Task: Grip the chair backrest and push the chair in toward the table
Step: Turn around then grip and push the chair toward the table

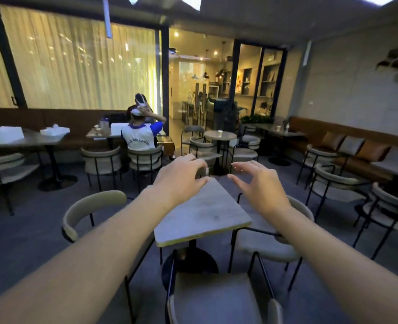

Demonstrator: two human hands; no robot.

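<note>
The right hand (259, 185) hangs in the air with its fingers spread and bent like a claw, thumb apart, holding nothing. The left hand (181, 181) is level with it at its 9 o'clock, fingers curled down. A small blurred grey thing (204, 171) sits between its fingertips and thumb, and I cannot tell whether the hand grips it. Both hands hover over the far end of a pale square tabletop (205, 218), with bare forearms stretched across it. The chair (213, 298) stands at the tabletop's 6 o'clock, under the arms, seat facing the pedestal. The ends of its curved backrest (275, 309) are at the bottom edge, apart from both hands. A second chair (93, 204) stands at 9 o'clock and a third chair (270, 249) at 3 o'clock. Farther off at 11 o'clock, a seated person (139, 136) has their back turned.
</note>
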